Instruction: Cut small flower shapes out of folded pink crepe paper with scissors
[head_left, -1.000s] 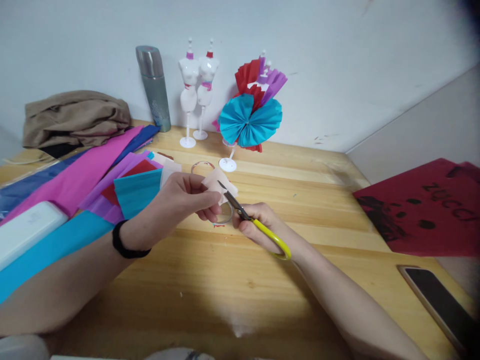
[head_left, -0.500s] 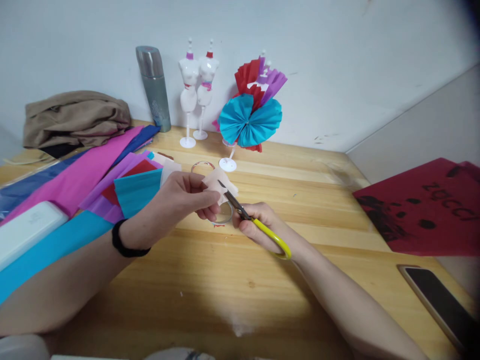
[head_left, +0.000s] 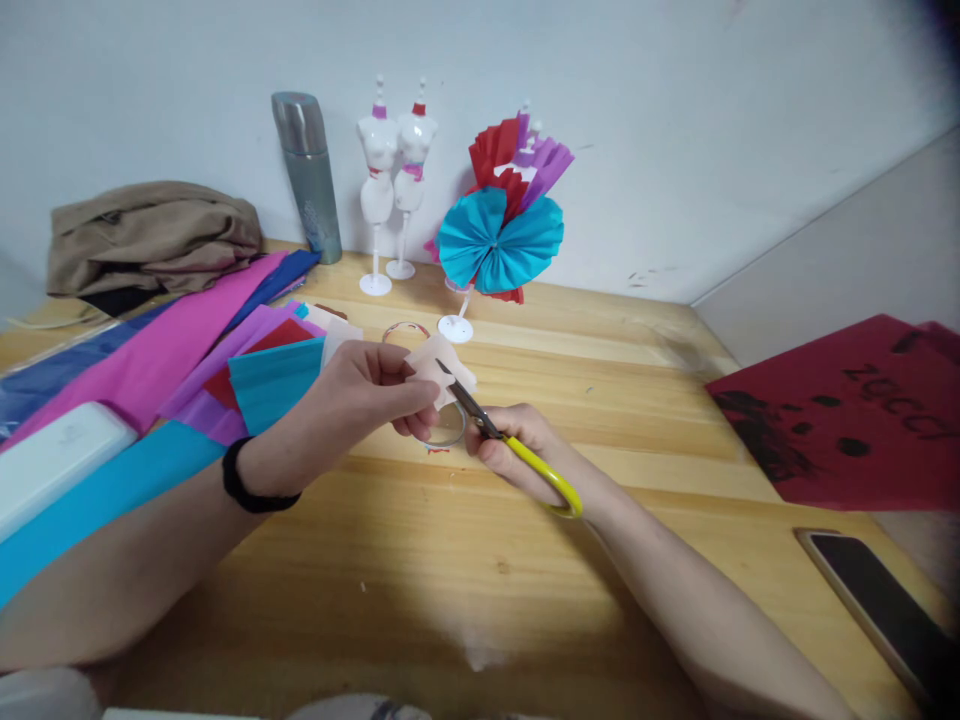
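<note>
Between thumb and fingers, my left hand (head_left: 382, 390) pinches a small piece of pale pink paper (head_left: 442, 358) above the table. My right hand (head_left: 517, 445) is closed around a pair of scissors with yellow handles (head_left: 541, 472). Their dark blades lie against the paper, pointing up and to the left, near my left thumb. Below the paper, a roll of tape (head_left: 448, 428) lies on the wood, partly hidden by my left fingers. Another tape ring (head_left: 405, 328) sits just behind, partly covered by the paper.
White mini mannequins (head_left: 376, 200) stand by the wall; one group wears a blue pleated paper fan (head_left: 499, 240). A grey flask (head_left: 309, 180), brown cloth (head_left: 150, 235) and coloured paper (head_left: 277, 375) lie left. A red bag (head_left: 840, 420) and a phone (head_left: 870, 590) are right.
</note>
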